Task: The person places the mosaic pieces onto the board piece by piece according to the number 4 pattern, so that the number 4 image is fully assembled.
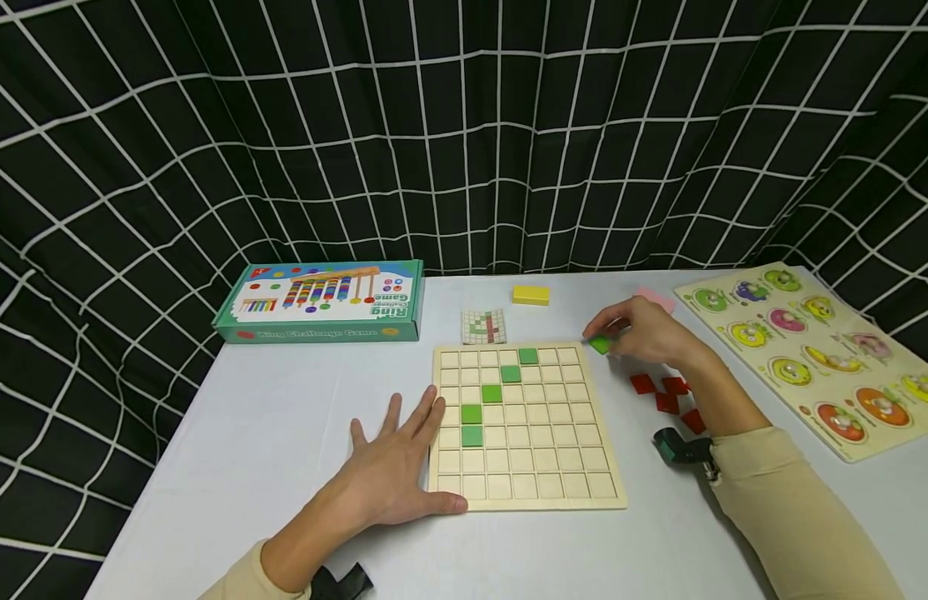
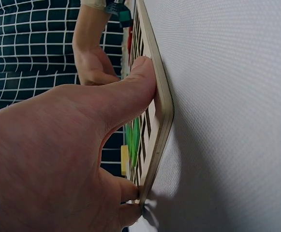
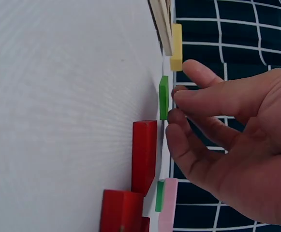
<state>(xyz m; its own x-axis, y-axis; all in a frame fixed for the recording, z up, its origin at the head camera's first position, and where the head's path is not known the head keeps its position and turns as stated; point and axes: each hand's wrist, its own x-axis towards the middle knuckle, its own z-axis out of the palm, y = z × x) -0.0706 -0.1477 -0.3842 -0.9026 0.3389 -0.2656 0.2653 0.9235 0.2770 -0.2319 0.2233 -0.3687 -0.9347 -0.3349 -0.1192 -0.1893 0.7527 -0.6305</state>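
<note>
A pale wooden grid board (image 1: 561,479) lies flat on the table, with several green tiles (image 1: 491,393) set in its squares along a diagonal. My left hand (image 1: 389,475) rests with spread fingers along the board's left edge; its thumb (image 2: 138,79) lies over the near edge. My right hand (image 1: 644,333) hovers just beyond the board's upper right corner, fingers loosely bent, over a loose green tile (image 1: 601,343). In the right wrist view that green tile (image 3: 163,98) lies on the table, a little apart from the fingertips. Several red tiles (image 1: 667,402) lie right of the board.
A small pattern card (image 1: 483,327) and a yellow block (image 1: 531,295) sit behind the board. The boxed ring game (image 1: 321,304) is at back left. A fruit puzzle board (image 1: 809,358) occupies the right side. Something pink (image 1: 656,298) shows behind my right hand.
</note>
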